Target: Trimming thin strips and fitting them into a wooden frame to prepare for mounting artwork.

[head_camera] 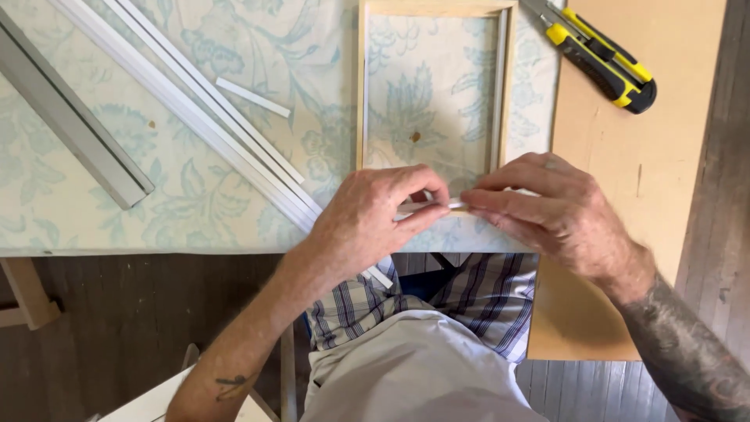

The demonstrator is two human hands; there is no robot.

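Head view: both my hands pinch a thin white strip at the near edge of a small wooden frame.

My left hand (373, 215) and right hand (551, 209) have fingers closed on the white strip (437, 205), which lies across the bottom of the wooden frame (361, 94) on the floral cloth (94, 211). Long white mouldings (195, 101) lie to the left; a yellow utility knife (601, 55) rests on the brown board (664, 156).
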